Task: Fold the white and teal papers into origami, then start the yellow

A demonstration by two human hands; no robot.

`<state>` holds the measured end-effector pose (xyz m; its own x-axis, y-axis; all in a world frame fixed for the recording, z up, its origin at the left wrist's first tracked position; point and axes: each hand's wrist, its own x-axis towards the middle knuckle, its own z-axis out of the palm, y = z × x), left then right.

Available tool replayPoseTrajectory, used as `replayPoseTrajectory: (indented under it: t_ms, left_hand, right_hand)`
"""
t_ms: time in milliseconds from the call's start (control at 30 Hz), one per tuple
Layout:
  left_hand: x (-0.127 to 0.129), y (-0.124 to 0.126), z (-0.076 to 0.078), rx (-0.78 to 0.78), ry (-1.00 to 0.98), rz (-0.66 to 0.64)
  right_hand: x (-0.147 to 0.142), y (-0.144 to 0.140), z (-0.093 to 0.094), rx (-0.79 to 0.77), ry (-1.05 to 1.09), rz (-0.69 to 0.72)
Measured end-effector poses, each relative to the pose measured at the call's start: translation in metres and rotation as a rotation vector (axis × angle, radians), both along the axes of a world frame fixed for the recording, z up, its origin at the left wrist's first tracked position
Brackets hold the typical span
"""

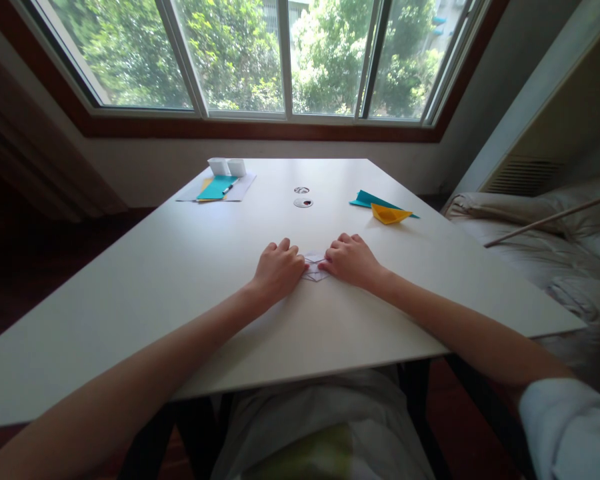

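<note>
A small folded piece of white paper [315, 267] lies flat on the white table [180, 280], near its middle. My left hand [278, 269] presses on the paper's left side with curled fingers. My right hand [351, 259] presses on its right side the same way. Most of the paper is hidden under the two hands; only a creased strip shows between them.
A folded yellow paper shape [389, 213] rests on a teal paper [370, 199] at the right. At the back left lie a teal sheet [217, 188], a pen [227, 189] and two white boxes [227, 166]. Two round cable holes [303, 202] sit mid-table. A bed [540, 247] stands right.
</note>
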<state>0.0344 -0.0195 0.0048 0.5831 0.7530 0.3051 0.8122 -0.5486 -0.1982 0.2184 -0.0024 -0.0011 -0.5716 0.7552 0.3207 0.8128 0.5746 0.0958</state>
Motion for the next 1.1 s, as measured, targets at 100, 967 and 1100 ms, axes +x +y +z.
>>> replayPoseTrajectory:
  t_ms: [100, 967, 1100]
  left_hand:
    - [-0.004, 0.002, -0.002, -0.028, -0.037, 0.021]
    - [-0.018, 0.008, 0.001, -0.347, -0.390, -0.064]
    - [-0.020, 0.010, 0.000, -0.336, -0.423, 0.029]
  right_hand:
    - [0.003, 0.002, -0.002, -0.030, 0.052, 0.020]
    - [0.011, 0.013, 0.000, -0.363, 0.443, 0.098]
    - [0.013, 0.012, 0.008, -0.419, 0.441, 0.118]
